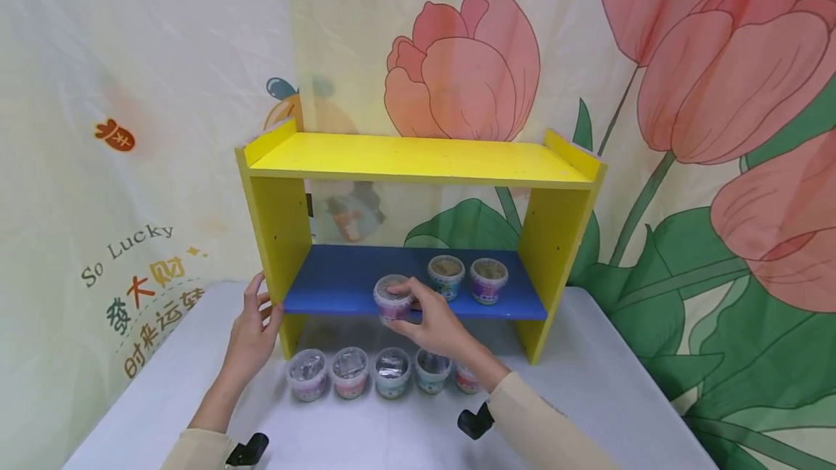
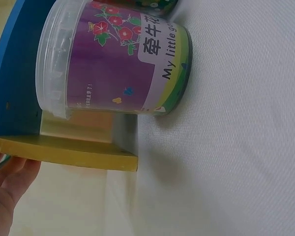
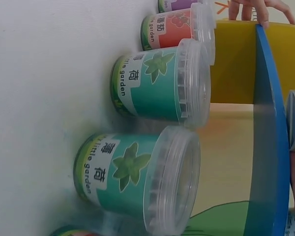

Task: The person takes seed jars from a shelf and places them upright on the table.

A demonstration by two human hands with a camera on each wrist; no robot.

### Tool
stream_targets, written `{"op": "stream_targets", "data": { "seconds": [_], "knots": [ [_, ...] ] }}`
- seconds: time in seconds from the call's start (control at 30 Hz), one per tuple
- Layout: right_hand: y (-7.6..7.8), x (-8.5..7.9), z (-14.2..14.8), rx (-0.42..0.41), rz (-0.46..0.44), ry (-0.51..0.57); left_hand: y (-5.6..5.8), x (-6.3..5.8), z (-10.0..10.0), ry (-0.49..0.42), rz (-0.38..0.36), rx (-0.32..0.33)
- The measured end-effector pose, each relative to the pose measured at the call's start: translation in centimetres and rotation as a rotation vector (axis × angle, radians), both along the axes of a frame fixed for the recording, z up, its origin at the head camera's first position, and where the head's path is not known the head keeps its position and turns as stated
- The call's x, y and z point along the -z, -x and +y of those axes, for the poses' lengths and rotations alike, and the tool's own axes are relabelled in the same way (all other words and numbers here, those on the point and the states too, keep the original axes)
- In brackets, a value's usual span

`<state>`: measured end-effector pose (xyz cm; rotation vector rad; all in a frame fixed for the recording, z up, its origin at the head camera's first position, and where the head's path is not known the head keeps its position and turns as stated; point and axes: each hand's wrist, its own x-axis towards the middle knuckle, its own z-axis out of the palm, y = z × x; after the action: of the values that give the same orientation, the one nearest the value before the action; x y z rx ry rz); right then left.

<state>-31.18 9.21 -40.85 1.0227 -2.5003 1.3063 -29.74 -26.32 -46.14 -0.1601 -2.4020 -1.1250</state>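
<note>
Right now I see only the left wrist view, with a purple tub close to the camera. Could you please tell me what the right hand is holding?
Observer: In the head view, the right hand holds a tub near the front edge of the blue board.
Operator: I see a part of this board only. Do other tubs stand on it, please?
Observer: Yes, two tubs stand side by side on its right part.
Operator: Thank you. And how many tubs do you count on the table?
Observer: I count five tubs in a row on the table; the rightmost is partly hidden by the right arm.
</note>
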Motion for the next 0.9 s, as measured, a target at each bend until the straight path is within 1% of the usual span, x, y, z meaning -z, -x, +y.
{"op": "stream_targets", "data": {
  "seconds": [0.17,0.37,0.47,0.63,0.73,0.9],
  "knots": [
    [-0.3,0.0,0.9,-0.011,0.007,-0.004,-0.2,0.1,0.0,-0.003,-0.003,-0.012],
    [-0.6,0.2,2.5,0.004,0.028,0.001,-0.2,-0.1,0.1,0.002,-0.005,-0.004],
    [-0.7,0.3,3.3,-0.002,0.02,0.006,-0.2,-0.1,0.1,0.004,-0.009,-0.004],
    [-1.3,0.3,4.6,-0.002,0.014,0.024,0.0,0.0,0.2,0.007,-0.004,-0.004],
    [-1.6,0.4,5.4,-0.012,0.028,0.025,0.1,0.1,0.1,0.009,0.001,-0.004],
    [-2.3,0.6,6.8,-0.023,0.046,0.013,0.0,0.0,0.1,0.01,0.0,-0.005]
  ]
}}
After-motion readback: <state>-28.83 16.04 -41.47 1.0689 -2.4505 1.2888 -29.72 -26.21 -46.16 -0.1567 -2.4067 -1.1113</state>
